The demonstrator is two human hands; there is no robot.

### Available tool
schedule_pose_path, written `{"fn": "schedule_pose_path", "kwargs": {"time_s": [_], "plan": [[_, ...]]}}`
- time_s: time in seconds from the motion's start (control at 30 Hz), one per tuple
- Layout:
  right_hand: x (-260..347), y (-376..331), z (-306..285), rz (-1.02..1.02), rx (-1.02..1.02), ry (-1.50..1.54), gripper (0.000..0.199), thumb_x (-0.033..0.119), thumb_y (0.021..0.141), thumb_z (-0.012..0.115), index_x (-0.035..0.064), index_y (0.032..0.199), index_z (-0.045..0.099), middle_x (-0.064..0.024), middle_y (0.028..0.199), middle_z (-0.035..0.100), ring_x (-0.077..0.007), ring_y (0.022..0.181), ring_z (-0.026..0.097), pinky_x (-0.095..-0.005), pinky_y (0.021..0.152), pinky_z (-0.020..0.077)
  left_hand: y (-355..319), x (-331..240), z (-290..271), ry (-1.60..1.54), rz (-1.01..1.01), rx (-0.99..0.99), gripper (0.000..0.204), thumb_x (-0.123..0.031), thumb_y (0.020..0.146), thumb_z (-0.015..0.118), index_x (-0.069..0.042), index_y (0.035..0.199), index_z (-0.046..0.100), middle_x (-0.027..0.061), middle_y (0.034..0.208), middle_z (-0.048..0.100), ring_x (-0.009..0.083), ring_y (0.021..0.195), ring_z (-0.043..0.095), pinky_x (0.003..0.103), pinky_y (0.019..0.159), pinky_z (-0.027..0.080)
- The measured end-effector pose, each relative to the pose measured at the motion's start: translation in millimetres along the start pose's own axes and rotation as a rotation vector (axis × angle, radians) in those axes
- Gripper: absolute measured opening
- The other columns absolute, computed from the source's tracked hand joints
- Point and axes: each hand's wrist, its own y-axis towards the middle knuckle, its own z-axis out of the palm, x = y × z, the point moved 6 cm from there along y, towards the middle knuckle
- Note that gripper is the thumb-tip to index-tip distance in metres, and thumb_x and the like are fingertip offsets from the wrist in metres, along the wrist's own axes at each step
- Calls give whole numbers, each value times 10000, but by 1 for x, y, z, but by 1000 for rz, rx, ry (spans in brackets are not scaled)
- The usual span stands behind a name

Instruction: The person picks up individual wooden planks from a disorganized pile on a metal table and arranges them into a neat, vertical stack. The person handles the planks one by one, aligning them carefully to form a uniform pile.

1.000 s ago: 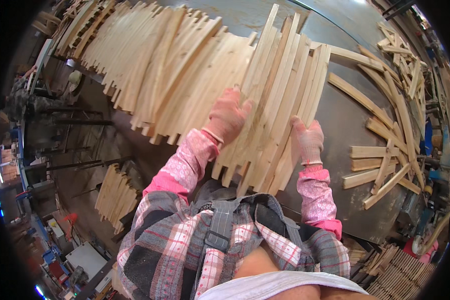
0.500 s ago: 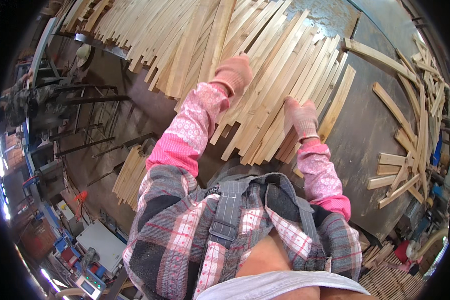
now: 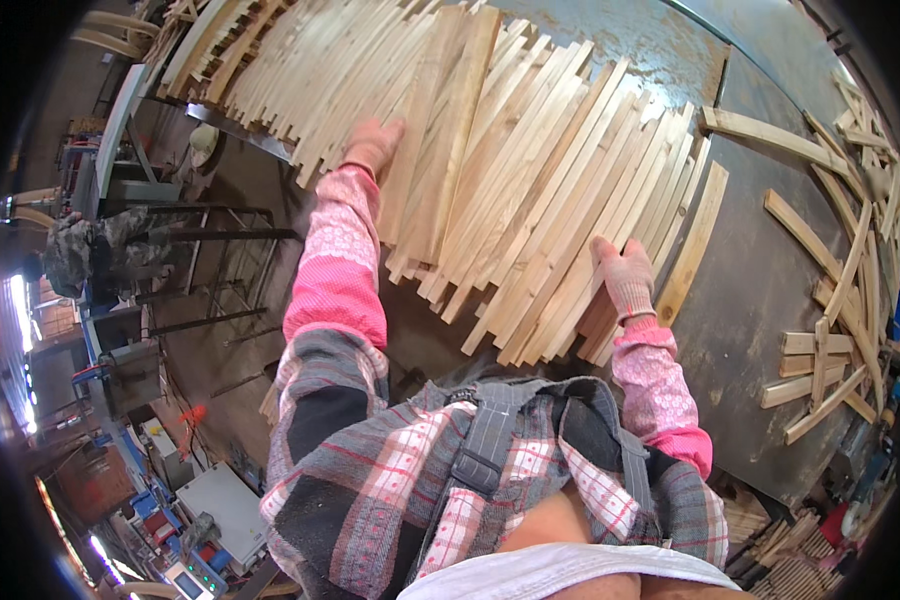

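Note:
Both my hands wear pinkish knit gloves. My left hand (image 3: 372, 146) reaches far over the work surface, its fingers closed against the left edge of a wider wooden board (image 3: 417, 165). That board lies with another wide one across a long row of narrow pale wooden strips (image 3: 540, 215). Nearer to me, my right hand (image 3: 625, 279) is bent over strips at the row's right side, thumb on the left and fingers on the right. The undersides of the fingers are hidden. Just right of that hand lies a separate curved strip (image 3: 697, 240) with a knot.
Loose curved offcuts (image 3: 840, 270) are heaped on the dark metal table (image 3: 745, 330) at right. Left of me stand a black metal rack (image 3: 225, 235) and a white box (image 3: 232, 510). Stacked wood pieces (image 3: 795, 550) lie at lower right.
My left hand has moved left, from the right side of the wide boards to their left edge. The right hand stays on the strips. The whole view has shifted somewhat.

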Motion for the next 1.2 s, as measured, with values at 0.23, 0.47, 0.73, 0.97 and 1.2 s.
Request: {"fn": "schedule_pose_path", "kwargs": {"time_s": [0.23,0.47,0.73,0.97,1.2], "plan": [[-48,3,-62,102,-108,-311,769,520,861,737,2,1391,533,-253,1358,605,-386,1263,594,-455,1055,495,-4,1,12,116,-5,-104,724,-597,922,571,-77,1424,590,267,1449,558,407,1353,529,479,1136,423],[-100,-13,-88,337,-5,-473,1042,379,795,824,68,1606,250,-246,1463,498,-390,1326,544,-449,1099,469,-63,-99,-11,-274,680,-340,535,-282,906,742,-30,1364,627,226,1299,665,384,1241,620,437,1066,487],[-96,4,-71,60,129,-245,455,380,937,591,42,1228,680,-240,1186,710,-416,1130,677,-502,957,537,-248,-277,-1,-571,1213,-203,461,-193,906,755,-47,1331,652,191,1250,689,353,1156,659,420,998,523],[-93,45,-114,-214,423,-558,355,299,901,619,32,1080,771,-253,1077,737,-398,1054,718,-501,937,554,-356,-382,150,-241,1187,-50,460,-243,940,657,-58,1359,613,170,1424,584,383,1336,524,472,1159,386],[-124,227,-365,-196,-234,-766,529,344,811,763,53,1237,645,-190,1194,707,-322,1169,671,-466,955,529,-351,-386,186,-183,1105,75,552,-147,882,664,-73,1419,565,141,1538,487,388,1415,452,466,1208,329]]}}
